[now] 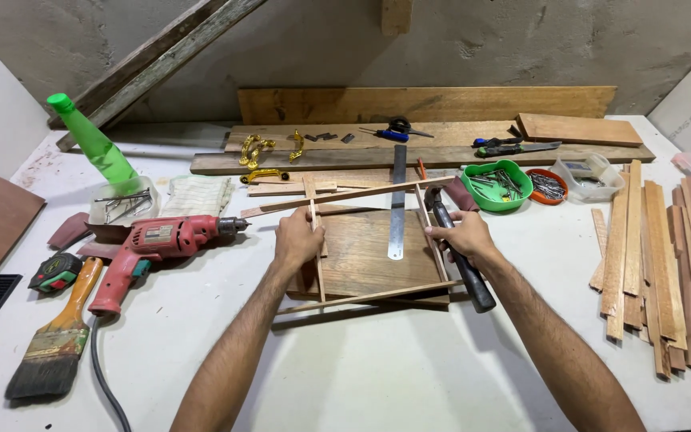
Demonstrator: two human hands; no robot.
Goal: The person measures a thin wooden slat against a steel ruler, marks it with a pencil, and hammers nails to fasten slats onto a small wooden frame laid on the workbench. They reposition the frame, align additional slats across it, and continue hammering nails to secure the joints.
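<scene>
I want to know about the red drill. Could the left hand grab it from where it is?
Probably yes. The left hand rests on a thin wood strip, and the red drill lies just beside it on the table with nothing between them.
</scene>
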